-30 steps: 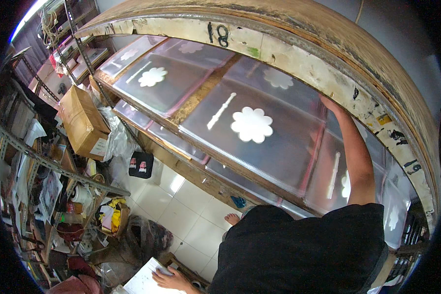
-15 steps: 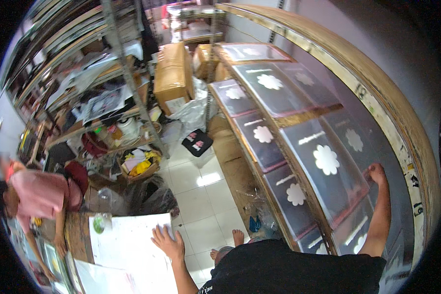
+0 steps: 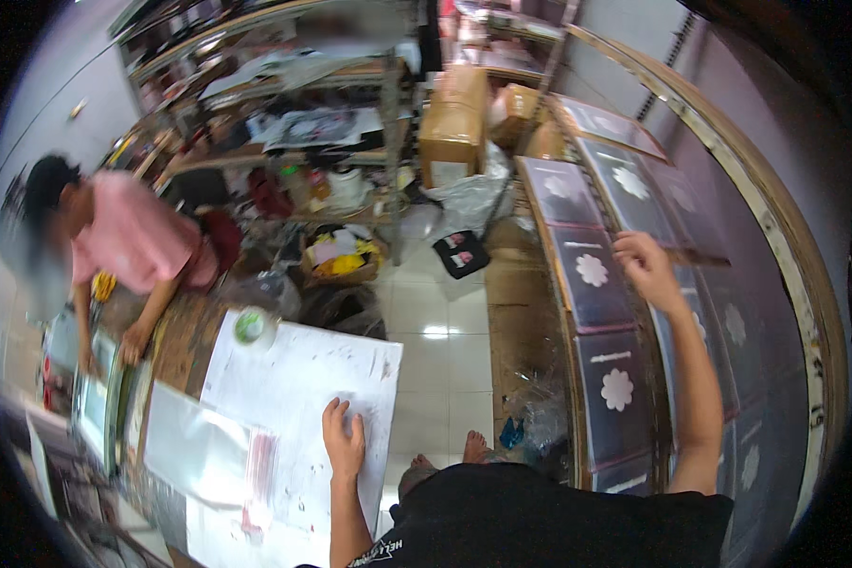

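My left hand (image 3: pixel 344 440) hovers at or just above a white board (image 3: pixel 350 350) on the table, its fingers apart and nothing in them. Whether it touches the board, I cannot tell. Beside it on the board lies a stack of clear plastic sheets (image 3: pixel 194 445) with a pinkish edge. My right hand (image 3: pixel 648 270) reaches over the long rack on the right, fingers loosely bent, no object visible in them. Beneath and around it, dark panels under clear plastic bear white flower shapes, such as one panel (image 3: pixel 592 293) just left of the hand.
A roll of tape (image 3: pixel 253 328) with a green core rests on the board's far corner. Across the table, a co-worker in a pink shirt (image 3: pixel 137 232) handles a framed screen (image 3: pixel 99 417). Cardboard boxes (image 3: pixel 452 133), a black cloth item (image 3: pixel 461 254) and crowded shelves stand beyond.
My view has turned left. My right hand has moved from the rack's far right side to its inner panels. My left hand has come off the board's edge toward its middle.
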Demonstrator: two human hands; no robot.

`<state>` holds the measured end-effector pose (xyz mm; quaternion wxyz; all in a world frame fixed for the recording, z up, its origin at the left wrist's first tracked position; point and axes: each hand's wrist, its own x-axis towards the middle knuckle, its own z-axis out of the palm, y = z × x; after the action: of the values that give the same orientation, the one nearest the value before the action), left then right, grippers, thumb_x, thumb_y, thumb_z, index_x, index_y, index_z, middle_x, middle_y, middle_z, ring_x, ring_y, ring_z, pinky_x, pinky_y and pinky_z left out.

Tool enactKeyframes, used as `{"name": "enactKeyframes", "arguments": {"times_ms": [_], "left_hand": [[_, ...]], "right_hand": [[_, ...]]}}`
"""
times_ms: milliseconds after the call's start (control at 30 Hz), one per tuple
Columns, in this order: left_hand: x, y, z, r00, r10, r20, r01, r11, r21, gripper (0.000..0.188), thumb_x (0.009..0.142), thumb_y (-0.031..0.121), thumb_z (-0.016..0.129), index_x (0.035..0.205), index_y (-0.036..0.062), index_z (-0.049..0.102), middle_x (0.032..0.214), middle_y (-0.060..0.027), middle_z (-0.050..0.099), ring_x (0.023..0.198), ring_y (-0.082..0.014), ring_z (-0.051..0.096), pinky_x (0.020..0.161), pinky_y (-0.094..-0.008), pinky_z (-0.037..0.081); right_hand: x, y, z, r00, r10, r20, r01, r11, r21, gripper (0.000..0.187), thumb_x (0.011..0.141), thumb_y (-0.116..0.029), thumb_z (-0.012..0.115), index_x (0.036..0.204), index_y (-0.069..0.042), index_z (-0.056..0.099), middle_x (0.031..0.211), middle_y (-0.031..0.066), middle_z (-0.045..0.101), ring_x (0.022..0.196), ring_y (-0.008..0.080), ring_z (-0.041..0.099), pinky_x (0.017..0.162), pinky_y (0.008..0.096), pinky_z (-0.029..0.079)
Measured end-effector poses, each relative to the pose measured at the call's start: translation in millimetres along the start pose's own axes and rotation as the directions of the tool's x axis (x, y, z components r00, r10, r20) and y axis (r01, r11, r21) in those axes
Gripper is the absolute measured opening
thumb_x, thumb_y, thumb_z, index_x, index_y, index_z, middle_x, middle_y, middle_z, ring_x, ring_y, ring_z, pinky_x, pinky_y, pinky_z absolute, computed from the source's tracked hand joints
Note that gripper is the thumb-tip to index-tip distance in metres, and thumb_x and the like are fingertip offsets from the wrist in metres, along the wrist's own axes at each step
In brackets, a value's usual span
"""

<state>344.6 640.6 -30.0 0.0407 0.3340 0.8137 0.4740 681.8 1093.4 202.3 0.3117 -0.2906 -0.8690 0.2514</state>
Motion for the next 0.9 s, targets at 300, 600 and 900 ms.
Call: {"name": "enactKeyframes", "arguments": {"times_ms": [300,600,900], "left_hand": [[-84.4,-22.1,-80.3,0.941,-0.150,-0.304,0.208,0.963,0.169,0.032,0.087,0.013,0.067,0.116,-0.0012,0.063,0.132,-0.0231,0.056,0.125,-0.0405,0.051,0.106,-0.0454,0.041],[-158.7,-29.7,-107.6,0.873,-0.147,-0.465,0.351,0.851,0.391,0.037,0.083,0.014,0.067,0.117,-0.0002,0.062,0.137,-0.0225,0.053,0.132,-0.0404,0.045,0.112,-0.0490,0.035],[-154.9,-28.3,-105.1,0.875,-0.136,-0.464,0.374,0.798,0.473,0.037,0.082,0.016,0.067,0.115,0.0001,0.063,0.136,-0.0204,0.054,0.131,-0.0377,0.045,0.112,-0.0509,0.033]], "right_hand": [[-23.7,-26.0,320.8,0.846,0.151,0.512,-0.479,0.638,0.603,0.023,0.096,-0.014,0.059,0.116,-0.003,0.061,0.120,0.0075,0.059,0.090,0.0148,0.062,0.075,0.0286,0.052],[-289.2,164.8,471.2,0.137,-0.115,0.984,0.016,0.993,0.114,0.035,0.083,-0.029,0.063,0.105,-0.003,0.071,0.104,0.0161,0.071,0.102,0.0316,0.067,0.090,0.0420,0.051],[-270.9,98.5,399.5,0.273,0.448,0.851,-0.369,0.866,-0.338,0.033,0.090,-0.023,0.057,0.109,0.000,0.069,0.109,0.0182,0.071,0.090,0.0285,0.072,0.080,0.0398,0.056]]}}
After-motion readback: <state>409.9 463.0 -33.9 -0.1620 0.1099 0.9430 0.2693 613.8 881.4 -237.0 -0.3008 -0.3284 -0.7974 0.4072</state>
